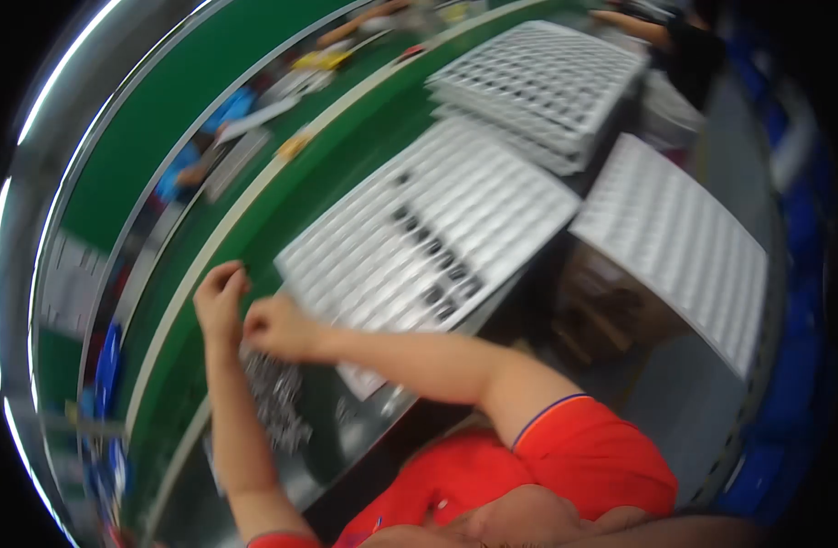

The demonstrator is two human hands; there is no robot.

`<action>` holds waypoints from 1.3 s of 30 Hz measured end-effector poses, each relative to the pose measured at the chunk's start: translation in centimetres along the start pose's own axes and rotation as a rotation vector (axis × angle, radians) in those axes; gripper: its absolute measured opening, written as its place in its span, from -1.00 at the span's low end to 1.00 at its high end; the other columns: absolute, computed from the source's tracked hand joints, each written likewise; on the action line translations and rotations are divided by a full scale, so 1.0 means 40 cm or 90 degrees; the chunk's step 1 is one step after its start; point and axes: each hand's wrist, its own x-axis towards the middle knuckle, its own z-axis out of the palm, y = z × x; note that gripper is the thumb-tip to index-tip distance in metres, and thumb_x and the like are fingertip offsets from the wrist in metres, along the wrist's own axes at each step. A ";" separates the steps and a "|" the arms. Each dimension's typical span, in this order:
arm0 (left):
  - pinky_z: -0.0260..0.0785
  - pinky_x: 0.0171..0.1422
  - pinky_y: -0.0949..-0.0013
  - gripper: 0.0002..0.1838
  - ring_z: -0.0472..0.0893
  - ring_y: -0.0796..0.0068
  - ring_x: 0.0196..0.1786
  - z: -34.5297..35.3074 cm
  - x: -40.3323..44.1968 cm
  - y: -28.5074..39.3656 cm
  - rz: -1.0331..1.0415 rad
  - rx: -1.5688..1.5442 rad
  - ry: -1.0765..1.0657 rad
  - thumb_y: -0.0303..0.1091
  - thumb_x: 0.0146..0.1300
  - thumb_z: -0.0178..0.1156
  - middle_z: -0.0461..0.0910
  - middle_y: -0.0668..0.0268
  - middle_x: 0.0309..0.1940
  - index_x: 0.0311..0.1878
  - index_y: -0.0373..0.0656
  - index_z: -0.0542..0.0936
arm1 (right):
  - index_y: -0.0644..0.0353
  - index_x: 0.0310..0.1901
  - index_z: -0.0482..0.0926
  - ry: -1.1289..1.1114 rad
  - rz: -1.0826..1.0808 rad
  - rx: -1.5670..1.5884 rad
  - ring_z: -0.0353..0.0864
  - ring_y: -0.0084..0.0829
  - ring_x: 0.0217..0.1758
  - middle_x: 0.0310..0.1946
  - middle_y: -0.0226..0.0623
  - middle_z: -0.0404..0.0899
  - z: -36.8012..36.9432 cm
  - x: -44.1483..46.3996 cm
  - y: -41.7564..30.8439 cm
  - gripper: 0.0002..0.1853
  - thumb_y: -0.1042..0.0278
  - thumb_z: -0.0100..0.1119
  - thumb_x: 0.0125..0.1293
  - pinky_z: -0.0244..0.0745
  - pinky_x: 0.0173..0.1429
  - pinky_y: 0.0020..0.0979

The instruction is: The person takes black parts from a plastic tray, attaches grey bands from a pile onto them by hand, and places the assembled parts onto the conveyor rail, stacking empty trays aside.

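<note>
My left hand is raised over the bench with its fingers pinched together. A tiny dark spot shows at its fingertips, too blurred to name. Right beside it, my right hand is closed, its fingers curled towards the left hand; whatever it may hold is hidden. Under the hands and forearms lies a pile of small silvery pieces, partly covered by my right hand. Just beyond my right forearm is a white compartment tray, where several small black pieces sit in a broken line.
A stack of white trays with dark contents stands at the back. Another white tray rests over a cardboard box at right. Along the left runs a green conveyor belt. Co-workers' arms show at the far end.
</note>
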 end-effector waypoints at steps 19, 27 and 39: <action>0.55 0.05 0.52 -0.59 0.67 0.55 -0.12 -0.057 -0.347 -0.105 -0.095 -0.369 0.048 -0.66 0.14 0.38 0.70 0.20 -0.17 0.10 -0.41 0.62 | 0.27 -0.30 0.66 -0.149 0.248 0.018 0.55 -0.66 -0.43 -0.43 -0.39 0.67 0.022 -0.021 0.047 -0.90 0.45 0.38 0.25 0.47 -0.35 -0.59; 0.57 0.03 0.51 -0.68 0.69 0.54 -0.18 -0.043 -0.350 -0.097 -0.092 -0.301 0.069 -0.62 0.21 0.35 0.71 0.20 -0.17 0.05 -0.39 0.66 | 0.28 -0.32 0.65 -0.166 0.226 -0.049 0.55 -0.65 -0.43 -0.44 -0.40 0.66 0.018 -0.021 0.053 -0.90 0.46 0.39 0.23 0.46 -0.36 -0.57; 0.56 -0.03 0.49 -0.81 0.68 0.55 -0.24 -0.038 -0.354 -0.090 -0.059 -0.286 0.058 -0.59 0.32 0.21 0.72 0.20 -0.21 -0.04 -0.39 0.70 | 0.26 -0.29 0.62 -0.240 0.377 0.159 0.65 -0.55 -0.34 -0.42 -0.35 0.65 -0.018 0.006 0.055 -0.87 0.51 0.41 0.19 0.57 -0.19 -0.52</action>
